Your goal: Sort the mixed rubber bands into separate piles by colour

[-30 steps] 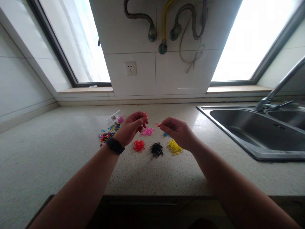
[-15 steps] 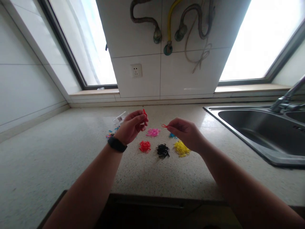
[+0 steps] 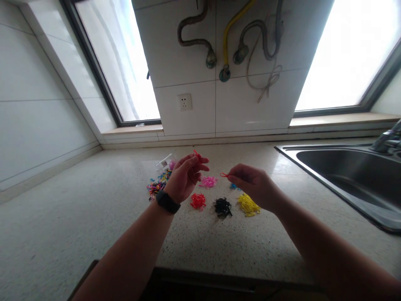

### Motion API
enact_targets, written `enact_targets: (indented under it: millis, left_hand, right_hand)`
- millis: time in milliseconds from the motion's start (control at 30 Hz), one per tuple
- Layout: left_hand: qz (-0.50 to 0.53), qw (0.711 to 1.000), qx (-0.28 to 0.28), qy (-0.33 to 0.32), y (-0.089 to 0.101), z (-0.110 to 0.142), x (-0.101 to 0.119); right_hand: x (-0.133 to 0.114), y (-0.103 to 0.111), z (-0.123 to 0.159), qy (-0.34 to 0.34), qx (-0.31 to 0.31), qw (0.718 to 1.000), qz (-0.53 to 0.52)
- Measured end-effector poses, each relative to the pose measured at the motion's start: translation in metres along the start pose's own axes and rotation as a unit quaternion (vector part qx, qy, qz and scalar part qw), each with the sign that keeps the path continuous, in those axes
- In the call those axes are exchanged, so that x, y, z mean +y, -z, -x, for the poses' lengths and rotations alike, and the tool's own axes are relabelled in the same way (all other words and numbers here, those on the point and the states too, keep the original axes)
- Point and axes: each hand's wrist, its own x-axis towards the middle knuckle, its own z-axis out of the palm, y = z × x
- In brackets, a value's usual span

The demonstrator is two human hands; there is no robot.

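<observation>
My left hand (image 3: pixel 188 173), with a dark band on its wrist, pinches a small red rubber band (image 3: pixel 195 153) between thumb and forefinger, its other fingers spread. To its right my right hand (image 3: pixel 249 179) holds another red rubber band (image 3: pixel 223 174), whose loop sticks out past the fingertips. Below the hands lie a red pile (image 3: pixel 198 201), a black pile (image 3: pixel 222 207) and a yellow pile (image 3: pixel 248 205) of bands. Behind them are a pink pile (image 3: pixel 208 182) and a blue pile (image 3: pixel 233 186), the blue one partly hidden by my right hand.
A mixed-colour heap of bands (image 3: pixel 156 188) lies left of my left wrist, beside a clear plastic box (image 3: pixel 165 163). A steel sink (image 3: pixel 291 161) with a tap (image 3: pixel 387 138) is set into the speckled counter (image 3: pixel 94 217) on the right. The tiled wall bounds the back.
The view has shifted, so everything sits slightly lower and further right. My left hand has turned and its fingers have spread, uncovering more of the mixed heap. Both hands keep their red bands.
</observation>
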Motion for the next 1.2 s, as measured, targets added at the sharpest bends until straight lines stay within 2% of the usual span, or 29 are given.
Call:
enact_targets:
  millis: [200, 300, 367, 467, 600, 733, 833, 967, 1100, 1200]
  left_hand:
    - [-0.003, 1.000, -0.007, -0.006, 0.001, 0.000, 0.002]
    - [0.011, 1.000, -0.007, -0.019, 0.005, -0.002, 0.005]
    - [0.016, 1.000, -0.006, -0.022, 0.007, -0.003, 0.006]
    - [-0.004, 1.000, 0.004, -0.020, 0.010, -0.005, 0.005]
    - [-0.045, 0.999, 0.010, -0.008, 0.012, -0.006, 0.002]
    - [-0.061, 0.998, -0.002, 0.022, 0.012, -0.006, -0.002]
    - [-0.069, 0.997, -0.011, 0.031, 0.012, -0.005, -0.003]
    - [-0.081, 0.995, -0.026, 0.047, 0.010, -0.004, -0.004]
    - [-0.107, 0.989, -0.050, 0.091, 0.011, -0.004, -0.006]
    - [-0.147, 0.979, -0.068, 0.120, 0.012, -0.003, -0.009]
  right_hand:
    - [0.002, -0.004, 0.000, -0.001, -0.012, 1.000, 0.003]
    - [0.004, -0.012, 0.001, 0.003, -0.038, 0.997, 0.073]
    - [0.003, -0.019, 0.000, 0.027, -0.073, 0.984, 0.161]
    - [-0.001, -0.032, -0.003, 0.082, -0.135, 0.950, 0.269]
    - [-0.002, -0.049, -0.009, 0.127, -0.190, 0.917, 0.328]
    - [0.002, -0.055, -0.012, 0.135, -0.215, 0.894, 0.369]
    - [0.005, -0.050, -0.013, 0.119, -0.187, 0.906, 0.360]
    - [0.004, -0.036, -0.013, 0.076, -0.088, 0.946, 0.304]
    - [0.003, -0.029, -0.011, 0.042, 0.015, 0.977, 0.206]
    - [0.001, -0.029, -0.010, 0.040, 0.060, 0.991, 0.112]
